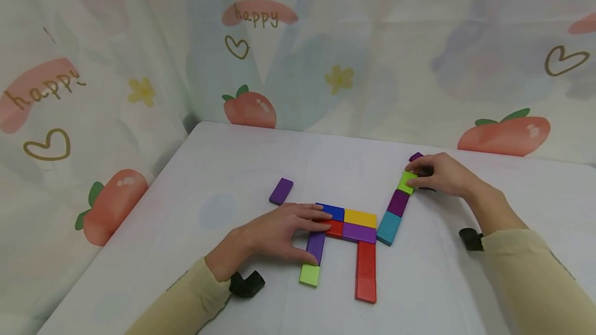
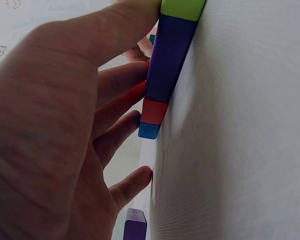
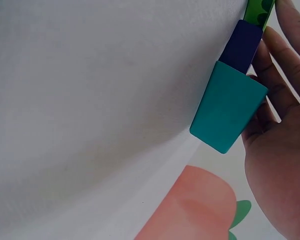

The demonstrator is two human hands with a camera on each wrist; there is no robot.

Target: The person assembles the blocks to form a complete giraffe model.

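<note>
The left hand (image 2: 65, 120) spreads its fingers beside a row: green block (image 2: 182, 8), purple block (image 2: 171, 57), red block (image 2: 154, 111), blue block (image 2: 149, 131).

A white table (image 1: 153, 252) carries flat coloured blocks. In the middle, a blue block (image 1: 332, 213) and a yellow block (image 1: 360, 218) lie against a red block (image 1: 334, 229) and a purple block (image 1: 359, 232) on their near side. Nearer, a violet block (image 1: 315, 245) meets a pale green block (image 1: 309, 275) on the left; two red pieces (image 1: 366, 258) lie end to end on the right. Farther right, a teal block (image 1: 389, 228), a dark purple block (image 1: 398, 202) and a lime block (image 1: 406, 182) form a slanting line, with a partly hidden plum block (image 1: 416, 156) beyond. A lone indigo block (image 1: 281, 191) lies far left of the yellow one.
</note>
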